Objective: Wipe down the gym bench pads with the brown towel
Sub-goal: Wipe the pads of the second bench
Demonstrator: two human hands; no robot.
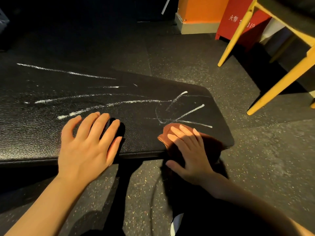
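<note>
Towel (172,133) under my right hand (189,150), brown, pressed flat-fingered at the near right corner of the black bench pad (42,130). Left hand (87,143) spread open, bracing the pad's near edge, chalk streaks (109,104) beyond.

Scene is dim overall. Warm directional light falls from the upper right, striking the bench pad (119,106) and both hands (hard shadows fall toward the viewer). Upper left is near-black. Wide-angle distortion bends the edges; focus is slightly soft.
</note>
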